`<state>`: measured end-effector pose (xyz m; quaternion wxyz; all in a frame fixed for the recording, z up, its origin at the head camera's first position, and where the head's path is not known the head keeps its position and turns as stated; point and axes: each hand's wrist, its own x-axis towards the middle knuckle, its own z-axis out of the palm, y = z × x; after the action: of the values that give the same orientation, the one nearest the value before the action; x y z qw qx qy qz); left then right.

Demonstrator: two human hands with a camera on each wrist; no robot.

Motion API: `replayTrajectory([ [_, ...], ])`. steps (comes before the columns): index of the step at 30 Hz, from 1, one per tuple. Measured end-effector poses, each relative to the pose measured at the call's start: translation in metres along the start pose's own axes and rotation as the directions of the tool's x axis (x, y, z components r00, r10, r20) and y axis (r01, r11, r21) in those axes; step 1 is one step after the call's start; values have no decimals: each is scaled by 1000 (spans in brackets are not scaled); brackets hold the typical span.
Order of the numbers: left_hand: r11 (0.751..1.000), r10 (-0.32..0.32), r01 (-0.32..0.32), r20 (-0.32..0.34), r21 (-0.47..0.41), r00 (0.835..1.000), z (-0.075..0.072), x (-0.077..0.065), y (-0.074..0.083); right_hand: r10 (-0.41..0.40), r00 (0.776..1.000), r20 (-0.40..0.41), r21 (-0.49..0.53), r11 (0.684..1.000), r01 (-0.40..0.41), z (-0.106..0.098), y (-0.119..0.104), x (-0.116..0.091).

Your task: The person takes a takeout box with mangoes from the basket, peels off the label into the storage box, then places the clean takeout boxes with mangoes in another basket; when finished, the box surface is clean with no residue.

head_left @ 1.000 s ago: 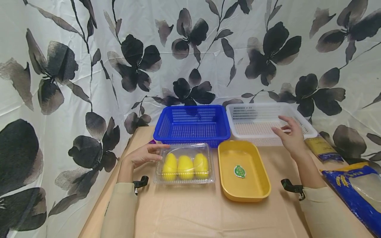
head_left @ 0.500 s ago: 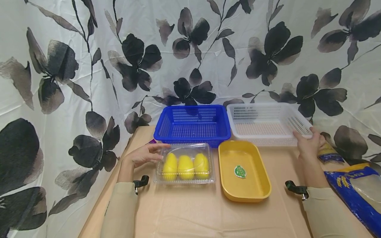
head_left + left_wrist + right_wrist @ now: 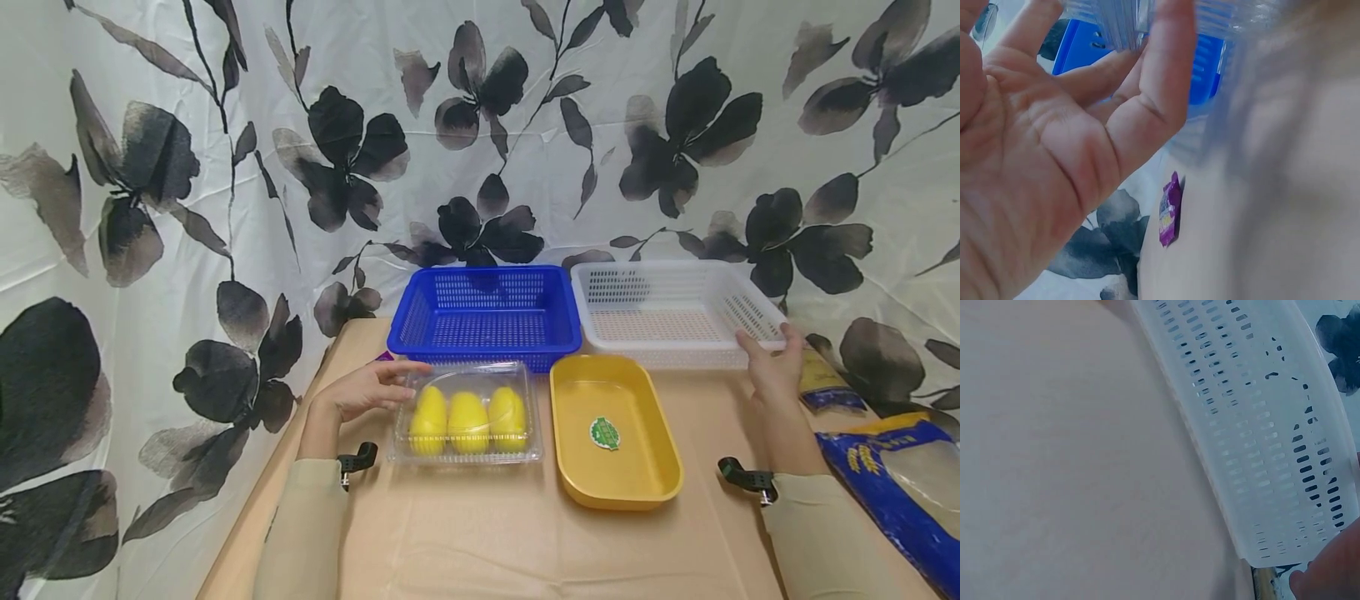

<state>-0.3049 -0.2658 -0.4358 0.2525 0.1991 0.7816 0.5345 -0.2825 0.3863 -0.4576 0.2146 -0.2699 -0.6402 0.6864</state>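
My left hand [image 3: 366,392] touches the upper left side of a clear plastic clamshell box [image 3: 465,457], with its fingers extended. Inside the box sit several yellow oval pieces [image 3: 468,421], perhaps mangoes. In the left wrist view, the fingers [image 3: 1163,75] reach up to the ribbed box edge. My right hand [image 3: 776,371] holds the near right corner of a white perforated basket [image 3: 675,354], its thumb in front and fingers at the right side. In the right wrist view only part of that hand [image 3: 1332,565] shows by the basket corner.
A blue perforated basket [image 3: 483,343] stands beside the white one at the back. The yellow tray [image 3: 618,475] with a green sticker lies right of the box. At right are a small yellow packet [image 3: 828,383] and a large blue bag [image 3: 862,492]. A purple wrapper [image 3: 1170,211] lies near the left hand.
My right hand has moved from above the white basket rightward and down to its near right corner and now holds it. The left hand has stayed at the box.
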Motion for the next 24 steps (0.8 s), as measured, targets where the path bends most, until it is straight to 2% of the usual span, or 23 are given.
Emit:
replayTrajectory([
  [4,1000,4,-4,-10,-3,1000,3,3,2,6,1000,10,-18,1000,-6,0,2,0],
  [7,1000,-7,7,-13,-13,1000,4,4,4,5,1000,16,7,1000,-5,-1,2,0],
  [13,998,-53,52,-22,-24,998,4,5,5,8,1000,10,78,997,-9,0,2,-1],
  [24,993,-114,113,-40,-18,993,5,3,5,29,999,16,96,995,-31,0,2,-1],
])
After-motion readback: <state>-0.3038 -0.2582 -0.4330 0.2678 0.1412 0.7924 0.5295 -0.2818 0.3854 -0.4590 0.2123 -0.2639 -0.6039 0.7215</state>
